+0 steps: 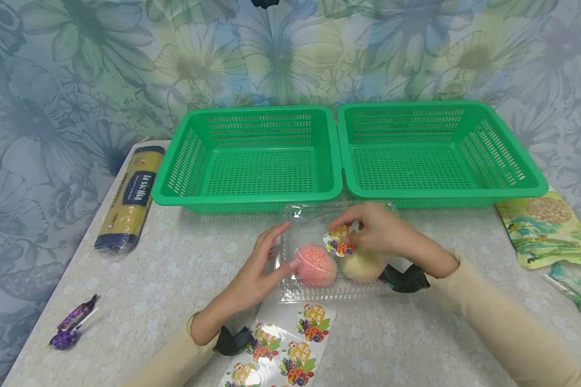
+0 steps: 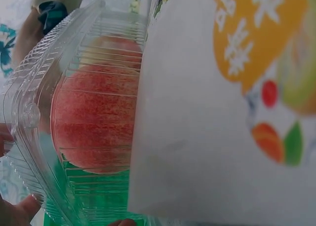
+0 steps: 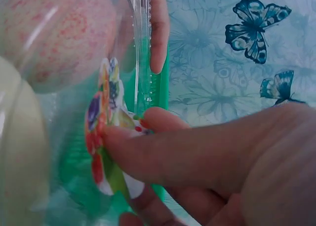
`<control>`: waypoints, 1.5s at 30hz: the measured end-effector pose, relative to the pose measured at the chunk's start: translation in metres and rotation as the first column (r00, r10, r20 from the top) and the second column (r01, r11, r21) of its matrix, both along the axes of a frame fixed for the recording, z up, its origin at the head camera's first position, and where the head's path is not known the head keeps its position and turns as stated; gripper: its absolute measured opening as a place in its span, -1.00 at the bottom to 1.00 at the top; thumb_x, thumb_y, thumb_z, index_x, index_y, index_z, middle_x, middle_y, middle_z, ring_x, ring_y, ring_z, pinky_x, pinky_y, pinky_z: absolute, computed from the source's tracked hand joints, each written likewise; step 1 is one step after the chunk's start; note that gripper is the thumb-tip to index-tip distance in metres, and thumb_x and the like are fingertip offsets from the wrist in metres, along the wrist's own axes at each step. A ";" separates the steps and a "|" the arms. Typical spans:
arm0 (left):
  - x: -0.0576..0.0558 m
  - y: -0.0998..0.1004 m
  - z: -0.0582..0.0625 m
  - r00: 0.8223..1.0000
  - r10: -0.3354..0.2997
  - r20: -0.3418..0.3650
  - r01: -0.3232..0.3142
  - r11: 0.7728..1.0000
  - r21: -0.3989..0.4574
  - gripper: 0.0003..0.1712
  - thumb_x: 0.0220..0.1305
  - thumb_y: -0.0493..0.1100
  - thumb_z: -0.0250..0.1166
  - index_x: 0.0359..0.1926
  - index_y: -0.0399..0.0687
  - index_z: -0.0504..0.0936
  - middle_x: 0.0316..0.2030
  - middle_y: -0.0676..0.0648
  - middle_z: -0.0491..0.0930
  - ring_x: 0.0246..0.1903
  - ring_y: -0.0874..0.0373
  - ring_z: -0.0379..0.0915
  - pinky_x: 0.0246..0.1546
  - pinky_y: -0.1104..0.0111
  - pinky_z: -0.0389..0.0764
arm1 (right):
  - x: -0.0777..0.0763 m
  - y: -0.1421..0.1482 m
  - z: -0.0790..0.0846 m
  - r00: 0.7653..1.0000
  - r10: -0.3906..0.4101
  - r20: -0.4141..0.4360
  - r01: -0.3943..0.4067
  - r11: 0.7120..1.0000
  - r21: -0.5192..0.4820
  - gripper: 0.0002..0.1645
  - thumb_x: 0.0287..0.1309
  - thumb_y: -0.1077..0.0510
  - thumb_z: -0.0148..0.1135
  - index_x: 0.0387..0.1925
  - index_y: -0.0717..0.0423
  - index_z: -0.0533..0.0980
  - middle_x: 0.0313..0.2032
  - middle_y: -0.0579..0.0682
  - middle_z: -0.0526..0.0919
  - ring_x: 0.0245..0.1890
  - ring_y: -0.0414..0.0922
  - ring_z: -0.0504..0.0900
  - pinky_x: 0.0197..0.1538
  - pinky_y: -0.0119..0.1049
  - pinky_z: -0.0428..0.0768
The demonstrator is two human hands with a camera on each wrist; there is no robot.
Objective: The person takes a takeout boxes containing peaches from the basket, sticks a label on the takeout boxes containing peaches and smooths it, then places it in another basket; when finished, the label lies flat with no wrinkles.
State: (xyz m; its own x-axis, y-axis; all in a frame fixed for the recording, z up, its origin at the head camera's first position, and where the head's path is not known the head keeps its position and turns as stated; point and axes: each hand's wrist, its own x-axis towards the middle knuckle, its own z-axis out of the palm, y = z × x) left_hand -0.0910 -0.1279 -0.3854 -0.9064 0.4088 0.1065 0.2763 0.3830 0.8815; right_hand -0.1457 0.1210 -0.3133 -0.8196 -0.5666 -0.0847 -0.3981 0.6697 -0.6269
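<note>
A clear plastic clamshell box (image 1: 290, 293) lies in front of the green baskets, its lid over a pinkish-red peach-like fruit (image 1: 316, 264) and a pale yellow round fruit (image 1: 363, 264). My left hand (image 1: 252, 277) rests at the box's left edge, fingers extended along the side and thumb touching the lid. Between thumb and fingers, my right hand (image 1: 380, 231) pinches a fruit-printed sticker (image 1: 338, 240) just over the lid. That sticker (image 3: 106, 132) looks bent in the right wrist view. A white sheet of matching stickers (image 1: 281, 344) lies partly under my left wrist.
Two green baskets (image 1: 252, 200) (image 1: 445, 193) stand side by side behind the box. At the left are a pasta pack (image 1: 130, 199) and a purple-wrapped lollipop (image 1: 72, 322). A yellow-green food bag (image 1: 544, 231) and a green-wrapped lollipop (image 1: 576, 293) lie at the right.
</note>
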 end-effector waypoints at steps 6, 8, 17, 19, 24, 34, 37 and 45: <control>0.000 0.000 -0.001 1.000 -0.001 0.001 0.001 1.000 0.014 -0.23 0.23 -0.08 0.16 0.36 0.24 -0.05 0.35 -0.02 -0.05 0.28 -0.08 0.07 0.21 0.05 0.28 | 0.005 0.001 0.002 0.978 0.094 -0.184 -0.089 0.995 0.034 -0.49 -0.10 0.42 0.18 -0.04 0.03 0.55 0.19 0.00 0.42 0.12 -0.03 0.35 0.04 -0.09 0.44; 0.000 0.000 -0.002 1.000 -0.002 0.003 0.002 1.000 0.019 -0.22 0.23 -0.09 0.16 0.36 0.26 -0.05 0.35 -0.02 -0.04 0.28 -0.09 0.08 0.20 0.04 0.29 | 0.008 0.004 0.004 0.969 0.108 -0.222 -0.103 0.994 0.037 -0.47 -0.06 0.41 0.17 0.03 0.06 0.50 0.29 0.05 0.27 0.20 0.02 0.27 0.12 -0.01 0.38; 0.001 0.000 -0.001 1.000 0.000 0.009 -0.001 1.000 0.017 -0.22 0.24 -0.05 0.15 0.36 0.28 -0.08 0.35 -0.02 -0.05 0.27 -0.16 0.10 0.19 0.02 0.29 | 0.042 0.022 -0.002 0.945 0.102 -0.312 -0.053 0.985 0.162 -0.39 0.22 -0.04 0.05 0.24 0.13 0.27 0.34 0.09 0.14 0.35 0.11 0.07 0.30 0.10 0.15; 0.001 0.001 -0.001 1.000 0.004 0.022 -0.005 1.000 0.022 -0.22 0.24 -0.03 0.14 0.36 0.30 -0.09 0.37 0.02 -0.06 0.27 -0.18 0.09 0.20 0.01 0.28 | 0.048 0.029 -0.008 0.949 0.068 -0.309 -0.015 0.986 0.168 -0.34 0.22 -0.11 0.01 0.27 0.10 0.22 0.37 0.10 0.06 0.38 0.13 -0.02 0.33 0.14 0.03; 0.001 0.003 0.001 0.999 0.004 0.053 -0.006 0.999 0.032 -0.22 0.24 0.00 0.13 0.36 0.32 -0.09 0.39 0.07 -0.07 0.29 -0.21 0.05 0.23 0.00 0.23 | 0.053 0.057 -0.025 0.953 -0.140 -0.268 0.154 0.988 0.031 -0.32 0.19 -0.06 0.08 0.30 -0.03 0.16 0.38 0.20 -0.08 0.36 0.26 -0.12 0.20 0.35 -0.04; 0.001 0.002 0.001 0.998 0.007 0.069 -0.009 1.000 0.026 -0.23 0.24 0.01 0.13 0.35 0.36 -0.08 0.38 0.09 -0.06 0.29 -0.21 0.05 0.23 0.00 0.24 | 0.058 0.104 -0.060 0.973 -0.207 0.104 0.228 0.939 -0.256 -0.23 0.28 0.17 -0.03 0.38 -0.29 -0.13 0.40 0.07 -0.12 0.25 0.11 0.23 0.03 -0.39 0.48; 0.001 0.002 0.001 0.997 0.011 0.074 -0.013 1.000 0.026 -0.24 0.25 0.02 0.12 0.35 0.36 -0.08 0.39 0.09 -0.07 0.29 -0.21 0.05 0.23 -0.01 0.23 | 0.059 0.105 -0.066 0.966 -0.192 0.174 0.237 0.927 -0.292 -0.25 0.32 0.16 -0.11 0.39 -0.27 -0.20 0.36 0.16 0.04 0.16 -0.16 0.40 -0.10 -0.49 0.50; 0.003 0.002 0.004 0.997 0.014 0.073 -0.015 1.000 0.021 -0.23 0.23 0.03 0.15 0.35 0.34 -0.07 0.37 0.13 -0.04 0.27 -0.19 0.09 0.20 -0.01 0.26 | 0.069 0.092 -0.065 0.950 -0.293 0.106 0.311 0.913 -0.265 -0.32 0.33 0.11 -0.13 0.37 -0.30 -0.11 0.27 0.21 0.25 0.01 -0.23 0.55 -0.25 -0.39 0.55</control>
